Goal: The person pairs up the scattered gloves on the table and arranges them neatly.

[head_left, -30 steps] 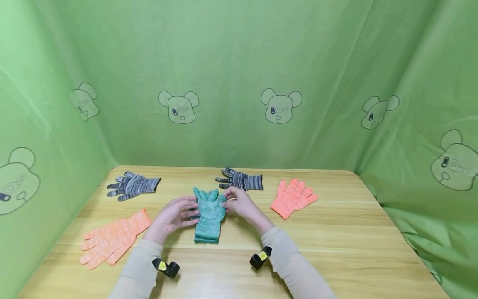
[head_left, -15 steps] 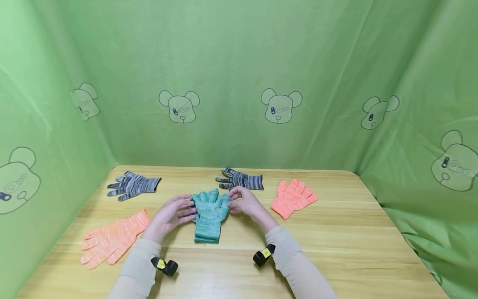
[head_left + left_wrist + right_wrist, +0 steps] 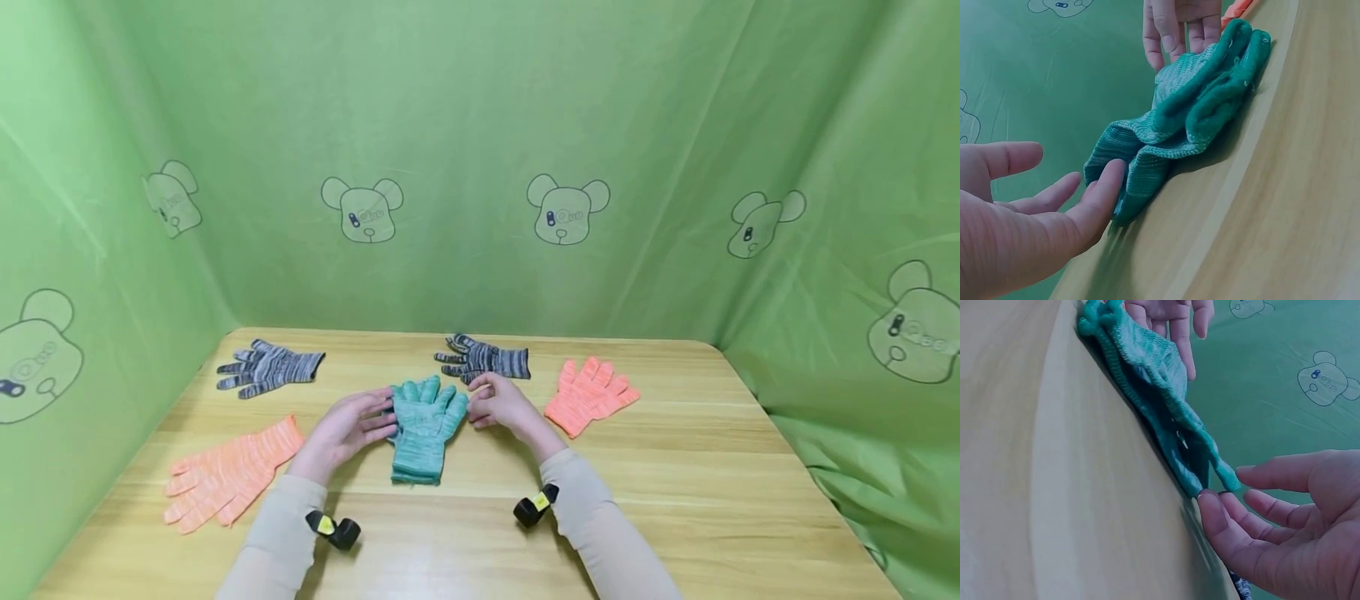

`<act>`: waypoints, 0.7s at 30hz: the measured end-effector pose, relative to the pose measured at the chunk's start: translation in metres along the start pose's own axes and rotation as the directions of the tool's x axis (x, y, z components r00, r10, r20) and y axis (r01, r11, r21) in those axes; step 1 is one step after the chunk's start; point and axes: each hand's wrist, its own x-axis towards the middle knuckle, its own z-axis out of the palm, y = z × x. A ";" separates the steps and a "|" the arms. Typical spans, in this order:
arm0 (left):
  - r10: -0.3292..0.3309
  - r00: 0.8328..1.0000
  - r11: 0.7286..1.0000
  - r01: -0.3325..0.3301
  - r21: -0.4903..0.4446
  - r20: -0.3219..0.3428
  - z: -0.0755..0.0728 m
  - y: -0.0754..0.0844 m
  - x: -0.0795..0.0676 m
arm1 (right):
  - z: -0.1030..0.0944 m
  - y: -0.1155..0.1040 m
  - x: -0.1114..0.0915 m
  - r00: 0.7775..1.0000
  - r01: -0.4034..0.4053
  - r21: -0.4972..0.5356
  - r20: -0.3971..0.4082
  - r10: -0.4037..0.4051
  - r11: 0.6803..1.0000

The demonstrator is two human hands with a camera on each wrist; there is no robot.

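Two green knitted gloves [image 3: 420,425] lie stacked mid-table, cuffs toward me and fingers spread away; the lower one is mostly hidden. At their left edge is my left hand [image 3: 351,429], its fingers fairly straight. One fingertip rests against the layered knit [image 3: 1141,165] in the left wrist view. On the right side, my right hand [image 3: 504,408] is held beside the outer glove finger with digits slightly bent. The right wrist view has two of its fingertips [image 3: 1211,509] right at the green glove tips [image 3: 1229,478], spaced apart rather than pinching.
A grey-black striped glove [image 3: 272,367] lies at the back left, and another striped glove [image 3: 491,360] behind my right hand. One orange glove [image 3: 232,475] is at the left, a coral-orange glove [image 3: 592,398] at the right. A green curtain [image 3: 480,167] encloses the wooden table [image 3: 675,500].
The green glove's fingers have fanned out, its right outer finger shifting rightward. My right hand has moved slightly right and off the knit; my left hand has hardly moved.
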 end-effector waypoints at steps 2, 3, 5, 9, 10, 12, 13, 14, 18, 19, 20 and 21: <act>-0.006 1.000 1.000 0.006 -0.012 -0.002 0.001 -0.001 0.001 | 0.001 0.000 0.000 1.000 -0.005 -0.003 0.003 0.005 1.000; -0.007 1.000 1.000 0.007 -0.017 -0.005 0.001 -0.001 0.002 | 0.002 0.000 0.000 1.000 -0.005 -0.005 0.005 0.005 1.000; -0.005 1.000 1.000 0.005 -0.026 -0.007 0.002 0.000 0.002 | 0.004 0.001 0.000 1.000 -0.001 -0.003 0.006 0.001 1.000; 0.013 1.000 0.999 -0.012 -0.037 0.006 0.003 0.003 0.000 | 0.008 0.002 0.002 1.000 0.011 0.008 -0.002 -0.011 1.000; 0.018 1.000 0.999 -0.018 -0.041 0.012 0.002 0.004 -0.001 | 0.008 0.002 0.002 1.000 0.011 0.010 -0.005 -0.011 1.000; 0.028 0.999 0.999 -0.027 -0.041 0.026 0.001 0.006 -0.002 | 0.010 0.002 0.003 1.000 0.022 0.012 -0.012 -0.022 1.000; 0.032 0.999 0.999 -0.031 -0.039 0.034 -0.001 0.006 -0.003 | 0.010 0.002 0.003 1.000 0.023 0.016 -0.017 -0.023 1.000; 0.036 0.999 0.999 -0.035 -0.037 0.039 -0.002 0.007 -0.004 | 0.010 0.001 0.003 0.999 0.028 0.016 -0.021 -0.028 0.999; 0.051 0.998 0.998 -0.049 -0.027 0.049 -0.008 0.009 -0.007 | 0.012 -0.003 0.002 0.998 0.056 0.014 -0.037 -0.055 0.998; 0.052 0.997 0.998 -0.050 -0.025 0.051 -0.010 0.010 -0.007 | 0.012 -0.004 0.001 0.998 0.057 0.015 -0.040 -0.056 0.998; 0.051 0.997 0.998 -0.050 -0.023 0.052 -0.011 0.010 -0.008 | 0.012 -0.005 0.001 0.997 0.061 0.015 -0.043 -0.060 0.998; 0.051 0.997 0.999 -0.050 -0.020 0.053 -0.012 0.011 -0.008 | 0.012 -0.006 0.000 0.997 0.064 0.015 -0.045 -0.064 0.998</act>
